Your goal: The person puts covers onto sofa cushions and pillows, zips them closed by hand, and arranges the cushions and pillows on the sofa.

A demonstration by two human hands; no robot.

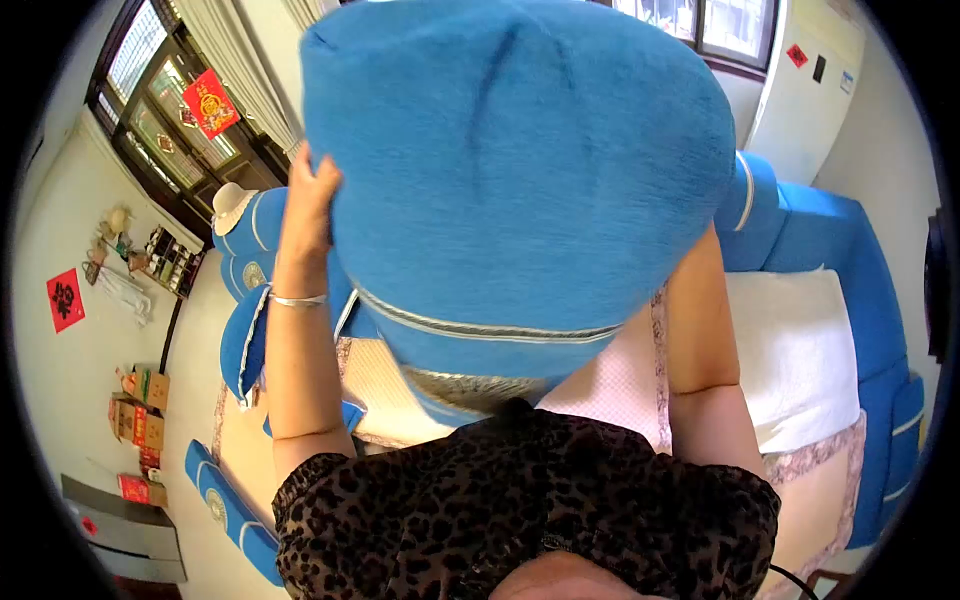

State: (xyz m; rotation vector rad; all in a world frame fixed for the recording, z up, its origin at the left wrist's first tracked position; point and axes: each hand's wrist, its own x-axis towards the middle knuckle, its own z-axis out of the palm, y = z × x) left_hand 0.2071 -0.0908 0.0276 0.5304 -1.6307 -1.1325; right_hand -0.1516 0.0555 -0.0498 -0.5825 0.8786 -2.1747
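Observation:
A large blue cushion point(520, 180) with a silver-grey trim stripe fills the upper middle of the view, held up in front of my chest. My left hand point(316, 195) grips its left edge, with fingers and thumb at the side and a bracelet on the wrist. The right forearm reaches up behind the cushion's right side, and the cushion hides my right hand. Below and behind the cushion lies a pale quilted cover with a floral border point(655, 370).
A blue sofa point(830, 240) runs along the right, bearing a white cloth point(790, 350). Another blue cushion point(245, 340) and a blue armrest piece point(230, 515) are at left. A hat point(231, 207) rests at the back left. Boxes point(145, 425) stand by the left wall.

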